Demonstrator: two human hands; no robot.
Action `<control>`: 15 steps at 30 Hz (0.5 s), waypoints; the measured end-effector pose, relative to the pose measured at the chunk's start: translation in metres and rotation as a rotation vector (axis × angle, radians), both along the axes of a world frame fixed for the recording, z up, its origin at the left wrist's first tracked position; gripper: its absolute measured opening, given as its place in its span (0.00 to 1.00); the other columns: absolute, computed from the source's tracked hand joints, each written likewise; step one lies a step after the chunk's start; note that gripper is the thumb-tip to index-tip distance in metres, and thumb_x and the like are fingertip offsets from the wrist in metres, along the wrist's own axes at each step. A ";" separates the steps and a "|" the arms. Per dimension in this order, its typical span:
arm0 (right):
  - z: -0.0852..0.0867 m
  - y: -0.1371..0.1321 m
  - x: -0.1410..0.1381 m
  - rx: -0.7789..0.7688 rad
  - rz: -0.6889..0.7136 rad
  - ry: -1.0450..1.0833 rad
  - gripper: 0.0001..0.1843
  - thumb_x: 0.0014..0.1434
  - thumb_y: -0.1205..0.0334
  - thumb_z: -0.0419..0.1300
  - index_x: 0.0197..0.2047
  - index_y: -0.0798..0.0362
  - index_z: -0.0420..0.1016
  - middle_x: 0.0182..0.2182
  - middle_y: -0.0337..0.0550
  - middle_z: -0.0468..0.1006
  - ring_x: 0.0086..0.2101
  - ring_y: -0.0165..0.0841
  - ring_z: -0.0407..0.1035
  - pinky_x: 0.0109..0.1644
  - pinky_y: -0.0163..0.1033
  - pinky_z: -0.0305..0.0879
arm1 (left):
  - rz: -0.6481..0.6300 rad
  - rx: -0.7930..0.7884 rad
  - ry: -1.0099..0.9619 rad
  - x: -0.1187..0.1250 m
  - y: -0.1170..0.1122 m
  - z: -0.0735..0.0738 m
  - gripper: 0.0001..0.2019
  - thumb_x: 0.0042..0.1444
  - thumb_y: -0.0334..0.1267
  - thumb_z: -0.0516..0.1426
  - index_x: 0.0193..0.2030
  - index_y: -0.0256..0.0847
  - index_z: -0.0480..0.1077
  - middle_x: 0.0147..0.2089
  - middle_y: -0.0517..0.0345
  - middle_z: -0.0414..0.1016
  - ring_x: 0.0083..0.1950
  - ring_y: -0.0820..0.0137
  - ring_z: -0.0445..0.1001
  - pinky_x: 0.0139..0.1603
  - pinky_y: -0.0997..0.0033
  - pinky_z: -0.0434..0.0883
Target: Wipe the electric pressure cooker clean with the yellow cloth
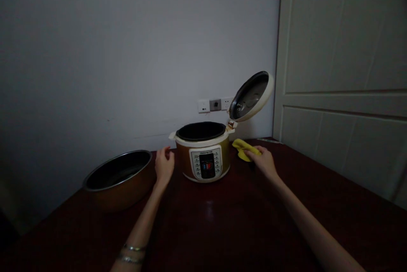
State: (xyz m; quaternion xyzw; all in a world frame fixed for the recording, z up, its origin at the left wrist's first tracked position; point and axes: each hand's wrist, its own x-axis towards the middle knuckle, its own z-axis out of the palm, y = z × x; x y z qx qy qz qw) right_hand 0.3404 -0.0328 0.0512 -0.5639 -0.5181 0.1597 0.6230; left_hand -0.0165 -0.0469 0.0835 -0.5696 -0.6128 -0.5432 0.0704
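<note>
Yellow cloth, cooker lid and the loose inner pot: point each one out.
yellow cloth (241,146), head view, its exposed left fold.
cooker lid (250,95), head view, middle of its metal underside.
inner pot (122,195), head view, its outer front wall.

2 thin silver bangles (132,253) behind l hand (164,165), forearms bare.

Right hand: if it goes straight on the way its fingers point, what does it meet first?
The yellow cloth, which lies under its fingers. The right hand points left and away, so past the cloth it would likely reach the electric cooker on its right side; depth is unclear.
</note>
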 end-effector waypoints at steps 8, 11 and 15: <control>0.006 -0.002 -0.065 0.429 0.214 -0.261 0.11 0.50 0.62 0.55 0.39 0.51 0.63 0.56 0.55 0.67 0.53 0.40 0.66 0.53 0.46 0.62 | -0.083 0.361 -0.061 0.016 0.026 0.018 0.16 0.53 0.32 0.50 0.50 0.37 0.60 0.51 0.44 0.63 0.56 0.61 0.62 0.58 0.56 0.60; -0.013 -0.010 -0.075 0.499 0.290 -0.359 0.09 0.52 0.67 0.53 0.39 0.51 0.63 0.57 0.55 0.66 0.55 0.39 0.64 0.54 0.45 0.62 | -0.073 0.309 -0.257 0.004 0.046 0.020 0.15 0.54 0.33 0.50 0.48 0.37 0.60 0.50 0.45 0.63 0.53 0.62 0.64 0.57 0.56 0.60; -0.034 -0.015 -0.067 0.502 0.370 -0.468 0.14 0.49 0.73 0.50 0.40 0.51 0.63 0.56 0.55 0.67 0.54 0.37 0.64 0.53 0.43 0.64 | -0.099 0.223 -0.534 -0.011 0.074 0.015 0.12 0.52 0.34 0.51 0.44 0.38 0.61 0.48 0.48 0.65 0.51 0.64 0.65 0.57 0.59 0.60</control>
